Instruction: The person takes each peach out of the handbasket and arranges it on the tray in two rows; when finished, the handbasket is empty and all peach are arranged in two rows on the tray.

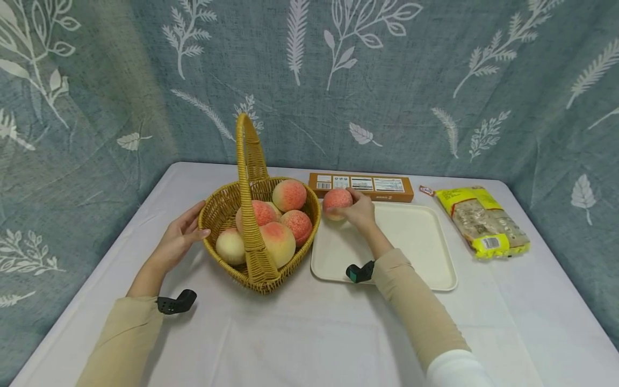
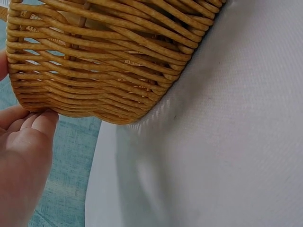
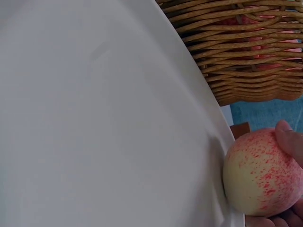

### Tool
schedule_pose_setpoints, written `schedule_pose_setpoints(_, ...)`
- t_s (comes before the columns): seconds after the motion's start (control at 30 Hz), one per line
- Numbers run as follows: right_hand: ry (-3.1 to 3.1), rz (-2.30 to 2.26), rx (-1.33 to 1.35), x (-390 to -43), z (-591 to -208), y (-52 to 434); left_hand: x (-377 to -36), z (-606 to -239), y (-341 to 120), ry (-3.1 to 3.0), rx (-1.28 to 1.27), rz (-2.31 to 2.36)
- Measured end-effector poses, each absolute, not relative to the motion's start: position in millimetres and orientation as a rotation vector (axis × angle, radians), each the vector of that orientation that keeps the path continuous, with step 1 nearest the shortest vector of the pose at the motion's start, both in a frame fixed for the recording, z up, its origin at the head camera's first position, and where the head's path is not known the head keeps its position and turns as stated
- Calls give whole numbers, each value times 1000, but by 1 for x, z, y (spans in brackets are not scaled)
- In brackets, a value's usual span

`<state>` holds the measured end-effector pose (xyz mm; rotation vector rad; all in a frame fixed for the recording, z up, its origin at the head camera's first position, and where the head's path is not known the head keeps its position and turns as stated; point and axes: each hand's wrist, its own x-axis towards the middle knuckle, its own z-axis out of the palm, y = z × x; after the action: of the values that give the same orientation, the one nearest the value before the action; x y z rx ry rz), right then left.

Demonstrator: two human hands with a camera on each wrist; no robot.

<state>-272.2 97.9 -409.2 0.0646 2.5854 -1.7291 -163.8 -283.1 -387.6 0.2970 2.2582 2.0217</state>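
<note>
A wicker basket (image 1: pixel 232 269) with a tall arched handle stands on the table, holding several pink-and-cream peaches (image 1: pixel 278 244). My left hand (image 1: pixel 176 236) grips the basket's left side, thumb at the rim. In the left wrist view its fingers (image 2: pixel 45 124) press against the woven wall. My right hand (image 1: pixel 360 210) holds one peach (image 1: pixel 337 201) at the back left corner of a cream tray (image 1: pixel 411 242). Seen from the right wrist, this peach (image 3: pixel 258 175) overlaps the tray's edge, with thumb and fingers on opposite sides of it.
Behind the tray lies a long brown box (image 1: pixel 362 184). A yellow-topped bag of food (image 1: pixel 483 220) sits to its right, beside a small red-and-white packet (image 1: pixel 426 191). White cloth (image 1: pixel 271 344) covers the table; a blue-green leaf-patterned curtain (image 1: pixel 309 118) hangs behind.
</note>
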Motion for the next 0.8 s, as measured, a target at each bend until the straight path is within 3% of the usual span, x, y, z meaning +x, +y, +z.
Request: schedule_pose_setpoints(0.8, 2664, -1579, -64, -266, -405, 88, -165, -389, -282, 2282, 296, 2010)
